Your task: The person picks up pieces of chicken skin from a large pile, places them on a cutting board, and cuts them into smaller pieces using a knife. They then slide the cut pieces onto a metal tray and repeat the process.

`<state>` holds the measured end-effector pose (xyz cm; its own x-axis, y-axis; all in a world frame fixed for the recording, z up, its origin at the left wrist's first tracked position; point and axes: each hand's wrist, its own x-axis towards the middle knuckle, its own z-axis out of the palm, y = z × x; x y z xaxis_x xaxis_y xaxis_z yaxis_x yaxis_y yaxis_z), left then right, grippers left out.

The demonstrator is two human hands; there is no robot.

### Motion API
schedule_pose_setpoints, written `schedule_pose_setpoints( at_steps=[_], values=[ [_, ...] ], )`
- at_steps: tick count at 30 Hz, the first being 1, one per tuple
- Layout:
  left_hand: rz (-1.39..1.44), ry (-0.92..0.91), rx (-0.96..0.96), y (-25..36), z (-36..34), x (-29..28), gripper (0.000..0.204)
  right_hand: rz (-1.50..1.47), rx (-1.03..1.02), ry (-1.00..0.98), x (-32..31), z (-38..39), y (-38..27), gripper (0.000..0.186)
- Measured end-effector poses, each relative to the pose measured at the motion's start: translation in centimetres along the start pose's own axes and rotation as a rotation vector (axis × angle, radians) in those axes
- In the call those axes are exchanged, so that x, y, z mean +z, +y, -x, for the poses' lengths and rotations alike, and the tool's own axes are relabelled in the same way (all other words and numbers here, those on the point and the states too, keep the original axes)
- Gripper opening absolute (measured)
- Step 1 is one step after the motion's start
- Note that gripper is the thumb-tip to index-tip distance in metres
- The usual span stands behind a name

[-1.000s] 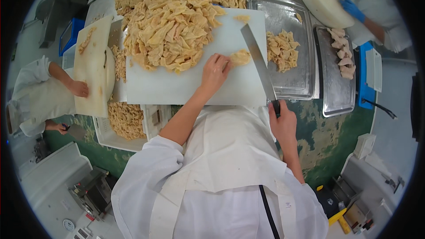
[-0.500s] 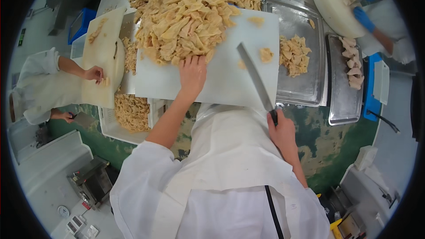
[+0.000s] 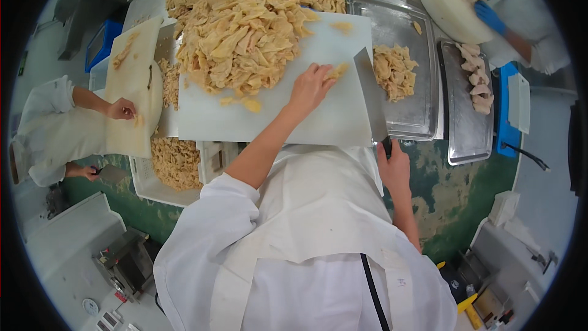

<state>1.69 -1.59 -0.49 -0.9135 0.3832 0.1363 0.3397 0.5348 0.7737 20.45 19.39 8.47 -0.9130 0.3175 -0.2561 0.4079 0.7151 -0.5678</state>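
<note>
My left hand [image 3: 311, 89] is over the right half of a white cutting board [image 3: 275, 121], its fingers closed on a pale yellow piece of chicken skin [image 3: 336, 72]. My right hand [image 3: 394, 164] grips the black handle of a long knife. The knife blade [image 3: 372, 97] points away from me along the board's right edge, its broad face showing. A large pile of chicken skin pieces [image 3: 236, 40] covers the board's far left. Some loose scraps [image 3: 244, 103] lie at the near side of that pile.
Right of the board, a metal tray [image 3: 409, 119] holds a smaller heap of skin. A narrower tray [image 3: 463, 138] carries pale meat pieces. Co-workers stand at boards on both sides; the left one holds a cleaver [image 3: 113, 174]. A white crate [image 3: 146, 182] of pieces sits at lower left.
My left hand has moved right from the pile's near edge, with a piece of skin in its fingers. The knife has turned, and its blade now lies along the board's right edge.
</note>
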Motion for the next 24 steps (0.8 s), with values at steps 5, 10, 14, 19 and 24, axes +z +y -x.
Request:
schedule_pose_setpoints(
  at_steps=[5,10,14,19,24],
  values=[
    [-0.325,0.241,0.083,0.4,2.1,-0.5,0.050,0.086,0.020,-0.028,-1.0,-0.1,-1.6,0.025],
    [-0.301,0.233,0.119,-1.3,3.4,-0.9,0.036,0.161,-0.159,-0.047,0.0,-1.8,-1.0,0.025],
    [-0.226,0.278,0.155,-1.0,4.0,-1.5,0.024,0.225,-0.167,-0.080,-1.4,-2.4,0.1,0.025],
    [-0.174,0.362,0.154,-1.2,4.5,-1.8,0.018,0.095,-0.184,-0.077,-1.2,-0.8,-3.3,0.026],
    [-0.229,0.314,0.143,-2.1,4.8,-2.2,0.017,0.204,-0.145,-0.161,0.3,-0.3,-2.6,0.026]
  ],
)
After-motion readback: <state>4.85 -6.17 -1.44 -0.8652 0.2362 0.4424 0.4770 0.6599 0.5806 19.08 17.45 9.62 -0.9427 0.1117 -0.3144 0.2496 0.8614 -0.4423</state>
